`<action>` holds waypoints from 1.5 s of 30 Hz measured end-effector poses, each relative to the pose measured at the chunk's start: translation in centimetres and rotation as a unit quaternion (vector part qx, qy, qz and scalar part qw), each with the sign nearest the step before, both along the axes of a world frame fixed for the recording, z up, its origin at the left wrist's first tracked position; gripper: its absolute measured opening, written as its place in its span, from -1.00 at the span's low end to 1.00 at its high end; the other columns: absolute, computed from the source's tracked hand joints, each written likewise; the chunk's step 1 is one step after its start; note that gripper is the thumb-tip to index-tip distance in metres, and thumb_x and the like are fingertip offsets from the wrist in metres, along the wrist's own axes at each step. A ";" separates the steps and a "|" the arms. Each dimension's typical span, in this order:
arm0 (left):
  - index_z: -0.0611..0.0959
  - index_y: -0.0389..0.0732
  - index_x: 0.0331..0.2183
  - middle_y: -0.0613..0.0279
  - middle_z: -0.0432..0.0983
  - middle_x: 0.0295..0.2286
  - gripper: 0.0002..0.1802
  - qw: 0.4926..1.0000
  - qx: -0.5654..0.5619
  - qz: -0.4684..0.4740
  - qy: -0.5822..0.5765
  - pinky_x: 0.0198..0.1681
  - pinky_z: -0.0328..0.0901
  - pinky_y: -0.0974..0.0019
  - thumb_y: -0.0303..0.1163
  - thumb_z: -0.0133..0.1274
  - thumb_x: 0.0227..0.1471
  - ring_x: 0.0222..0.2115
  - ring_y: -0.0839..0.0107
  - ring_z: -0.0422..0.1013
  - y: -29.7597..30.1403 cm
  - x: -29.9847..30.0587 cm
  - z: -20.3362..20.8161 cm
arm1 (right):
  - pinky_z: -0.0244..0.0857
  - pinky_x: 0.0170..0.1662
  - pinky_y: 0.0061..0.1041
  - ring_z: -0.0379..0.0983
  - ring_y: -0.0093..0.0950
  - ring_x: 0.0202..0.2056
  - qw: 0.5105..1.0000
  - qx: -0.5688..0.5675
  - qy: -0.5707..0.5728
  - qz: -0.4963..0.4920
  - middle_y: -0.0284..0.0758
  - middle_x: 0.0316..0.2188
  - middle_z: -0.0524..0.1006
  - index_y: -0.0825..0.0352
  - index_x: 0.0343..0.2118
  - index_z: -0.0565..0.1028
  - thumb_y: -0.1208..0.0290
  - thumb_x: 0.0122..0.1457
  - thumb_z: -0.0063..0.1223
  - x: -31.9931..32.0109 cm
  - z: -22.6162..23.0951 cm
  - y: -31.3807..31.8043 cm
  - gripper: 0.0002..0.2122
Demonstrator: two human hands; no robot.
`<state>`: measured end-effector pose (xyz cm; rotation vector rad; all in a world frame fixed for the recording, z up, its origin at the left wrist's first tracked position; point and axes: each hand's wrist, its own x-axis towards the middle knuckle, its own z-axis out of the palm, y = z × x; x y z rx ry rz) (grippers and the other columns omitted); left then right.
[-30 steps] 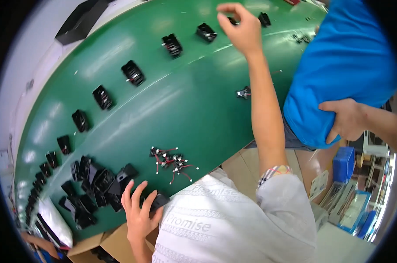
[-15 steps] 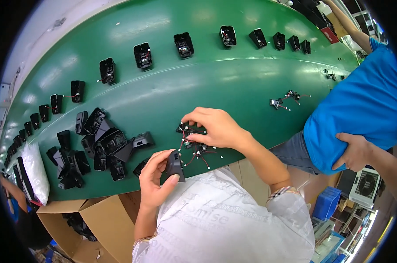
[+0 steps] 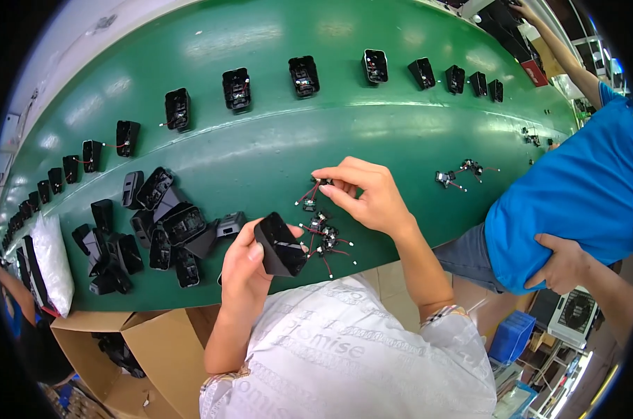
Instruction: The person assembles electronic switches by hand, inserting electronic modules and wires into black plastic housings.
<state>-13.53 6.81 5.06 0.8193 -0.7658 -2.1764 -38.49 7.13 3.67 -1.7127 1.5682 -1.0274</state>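
Observation:
My left hand (image 3: 241,264) grips a black plastic housing (image 3: 283,251), its hollow side turned up and tilted toward me. Between the thumb and fingers of my right hand (image 3: 369,194) is a small black wired part (image 3: 323,182), with red wires and white plugs hanging from it. Just below, on the green table (image 3: 260,150), lies a small pile of similar wired parts (image 3: 323,236). Whether the wires of the held part still touch that pile, I cannot tell. A heap of black housings (image 3: 180,223) lies left of my left hand.
A curved row of housings (image 3: 237,89) stands along the table's far side. More wired parts (image 3: 444,179) lie to the right. A white plastic bag (image 3: 53,265) rests at the left, above an open cardboard box (image 3: 166,363). A person in a blue shirt (image 3: 561,202) stands at the right.
My right hand has risen off the pile with a wired part pinched in its fingers. My left hand has turned the housing so its hollow side shows.

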 end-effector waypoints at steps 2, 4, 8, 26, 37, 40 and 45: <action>0.29 -0.32 0.15 -0.15 0.47 -0.07 -0.34 0.995 0.041 -0.028 0.086 -0.18 0.44 0.25 -0.11 -0.07 0.13 -0.18 0.17 0.53 -0.8 -0.3 -0.3 | 0.31 -0.42 -0.62 0.42 -0.60 -0.48 0.999 0.004 -0.036 0.013 -0.38 -0.49 0.50 0.29 -0.20 0.65 0.60 0.06 0.22 -0.2 0.9 0.1 -0.78; 0.28 -0.30 0.16 -0.16 0.46 -0.06 -0.35 0.994 0.046 -0.033 0.091 -0.21 0.44 0.26 -0.14 -0.08 0.14 -0.19 0.17 0.53 -1.2 -1.0 0.2 | 0.34 -0.40 -0.63 0.44 -0.58 -0.44 0.997 0.010 -0.071 0.023 -0.36 -0.47 0.51 0.30 -0.19 0.65 0.61 0.05 0.22 0.0 1.7 0.5 -0.77; 0.24 -0.27 0.20 -0.04 0.40 -0.03 -0.38 0.996 0.042 -0.035 0.073 -0.17 0.45 0.23 -0.23 -0.10 0.17 -0.14 0.24 0.48 -1.2 -2.8 0.6 | 0.40 -0.30 -0.60 0.51 -0.49 -0.34 0.984 -0.005 -0.180 0.009 -0.29 -0.41 0.55 0.37 -0.27 0.64 0.65 -0.04 0.28 1.3 2.5 1.9 -0.78; 0.21 -0.33 0.21 0.04 0.33 0.05 -0.31 0.992 -0.096 -0.055 0.056 0.20 0.13 0.20 -0.32 0.06 0.13 0.07 0.31 0.30 -1.0 -3.8 0.6 | 0.41 -0.45 -0.60 0.52 -0.51 -0.47 0.987 -0.138 0.026 -0.080 -0.31 -0.44 0.54 0.34 -0.43 0.62 0.64 -0.18 0.37 4.3 4.0 3.2 -0.80; 0.36 -0.33 0.10 -0.03 0.40 -0.03 -0.41 0.993 -0.093 0.047 -0.051 -0.65 0.22 0.53 -0.05 -0.17 0.23 -0.53 0.50 0.43 -1.7 -3.1 1.4 | 0.46 -0.38 -0.58 0.53 -0.51 -0.41 0.989 -0.102 -0.081 -0.063 -0.25 -0.37 0.55 0.42 -0.39 0.56 0.70 -0.02 0.26 4.4 4.0 3.3 -0.87; 0.45 -0.33 0.03 -0.04 0.51 -0.16 -0.29 0.993 -0.105 -0.020 -0.056 -0.69 0.18 0.53 0.15 -0.35 0.29 -0.66 0.58 0.33 -2.3 -2.3 1.2 | 0.46 -0.33 -0.58 0.54 -0.49 -0.37 0.986 -0.109 -0.125 -0.029 -0.24 -0.36 0.55 0.42 -0.36 0.55 0.71 -0.01 0.25 4.2 4.1 3.3 -0.85; 0.41 -0.39 0.05 0.08 0.52 -0.24 -0.36 0.983 -0.159 -0.095 0.011 -0.69 0.16 0.57 -0.04 -0.01 0.16 -0.66 0.60 0.32 -2.9 -1.3 0.7 | 0.48 -0.30 -0.51 0.57 -0.39 -0.33 0.985 -0.174 -0.013 0.004 -0.23 -0.35 0.58 0.41 -0.39 0.56 0.72 -0.11 0.30 4.5 4.4 3.0 -0.80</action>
